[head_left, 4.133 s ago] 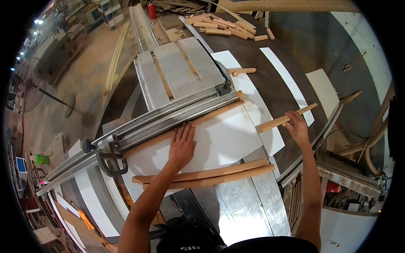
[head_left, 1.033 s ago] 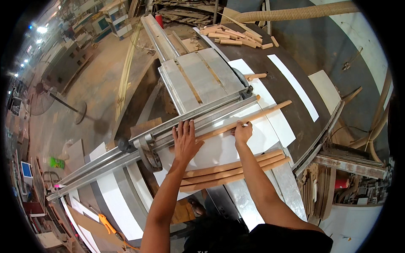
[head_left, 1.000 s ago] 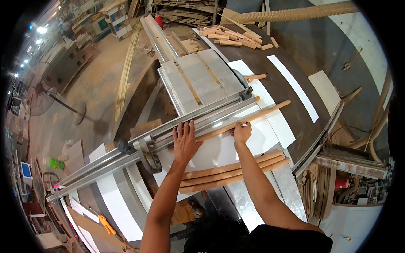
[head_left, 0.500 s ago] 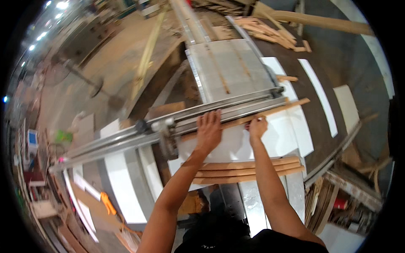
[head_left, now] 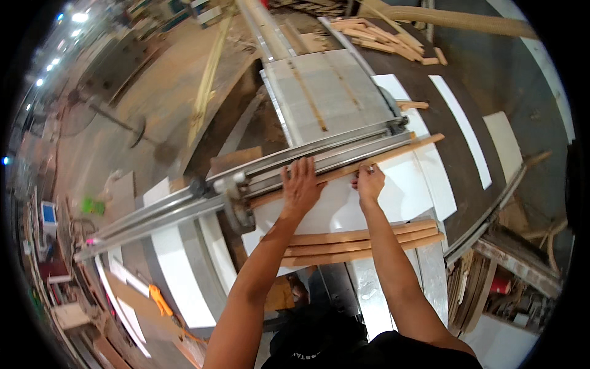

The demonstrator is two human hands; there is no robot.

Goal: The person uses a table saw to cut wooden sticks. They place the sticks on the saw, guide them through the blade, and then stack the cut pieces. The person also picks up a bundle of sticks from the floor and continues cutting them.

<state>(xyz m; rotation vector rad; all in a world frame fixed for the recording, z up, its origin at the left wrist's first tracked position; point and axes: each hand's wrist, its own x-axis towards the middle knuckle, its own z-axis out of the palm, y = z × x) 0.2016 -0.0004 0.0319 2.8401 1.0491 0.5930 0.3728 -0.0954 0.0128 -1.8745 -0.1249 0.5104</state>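
Note:
A long thin wooden strip lies along the near side of a metal fence rail on a panel saw. My left hand rests flat over the strip, its stretched fingers reaching onto the rail and its thumb out to the right. Farther right, my right hand has its fingers curled in against the strip's near edge, pinching it. Beneath both hands is a white panel. Several more wooden strips lie side by side across its near edge, below my hands.
Left of my left hand, a metal clamp-like stop sits on the rail. A grey sliding table extends beyond the fence. Offcuts are piled at the far right. An orange-handled air gun lies at the lower left.
The whole view has shifted slightly. Both hands and the strip keep nearly the same places against the rail.

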